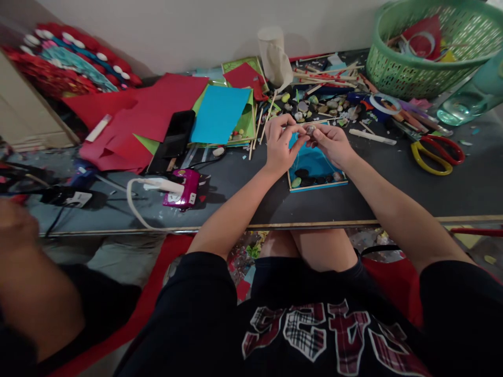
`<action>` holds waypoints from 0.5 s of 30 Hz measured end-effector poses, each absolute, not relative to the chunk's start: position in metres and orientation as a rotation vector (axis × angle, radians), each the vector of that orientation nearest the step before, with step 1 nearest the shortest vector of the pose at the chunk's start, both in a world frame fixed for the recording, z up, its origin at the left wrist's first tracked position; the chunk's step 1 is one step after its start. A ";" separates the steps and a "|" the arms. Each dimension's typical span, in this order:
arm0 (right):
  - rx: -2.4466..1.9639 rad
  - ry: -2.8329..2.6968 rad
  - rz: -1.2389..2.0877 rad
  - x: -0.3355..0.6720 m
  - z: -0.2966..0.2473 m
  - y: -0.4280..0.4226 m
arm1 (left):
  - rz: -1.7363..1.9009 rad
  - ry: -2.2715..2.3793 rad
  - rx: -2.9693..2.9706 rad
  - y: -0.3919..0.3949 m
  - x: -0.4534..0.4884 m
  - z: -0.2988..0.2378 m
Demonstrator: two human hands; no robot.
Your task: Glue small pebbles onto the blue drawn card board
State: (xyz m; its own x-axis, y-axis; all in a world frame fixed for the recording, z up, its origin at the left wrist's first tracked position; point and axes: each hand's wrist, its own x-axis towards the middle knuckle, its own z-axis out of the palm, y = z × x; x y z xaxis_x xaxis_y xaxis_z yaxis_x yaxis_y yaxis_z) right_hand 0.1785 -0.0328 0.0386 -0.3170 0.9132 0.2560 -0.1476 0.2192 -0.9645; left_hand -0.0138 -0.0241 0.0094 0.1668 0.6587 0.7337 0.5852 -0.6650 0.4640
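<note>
My right hand (pixel 333 145) is closed in a pinch around a small brownish pebble (pixel 310 130). Close beside it, my left hand (pixel 282 144) has its fingertips pinched together at the pebble; what they hold, if anything, is too small to make out. Both hands are above a blue panel (pixel 314 161) edged with thin wooden sticks, and they partly hide it. Along the panel's near edge lie several stones, among them a green pebble (pixel 296 182) and a dark one (pixel 302 173). A faint thin strand curves over the blue surface.
Loose pebbles (pixel 302 107) and sticks lie behind the panel. Red-and-yellow scissors (pixel 438 154), a green basket (pixel 408 70) and a bottle (pixel 458 107) stand right. Left are coloured paper (pixel 222 112), a phone (pixel 183 128), a purple power adapter (pixel 186 188) and another person's arm (pixel 35 283).
</note>
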 end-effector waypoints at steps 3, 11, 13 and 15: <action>-0.776 -1.474 1.305 0.179 0.038 -0.033 | 1.558 1.259 2.326 -0.023 -0.015 0.010; -0.849 -1.485 1.225 0.181 0.036 -0.031 | 1.772 1.405 2.301 0.000 -0.034 0.004; -0.861 -1.493 1.202 0.182 0.038 -0.033 | 1.832 1.434 2.287 0.007 -0.040 0.002; -0.864 -1.506 1.171 0.181 0.040 -0.034 | 1.851 1.460 2.274 0.011 -0.043 0.002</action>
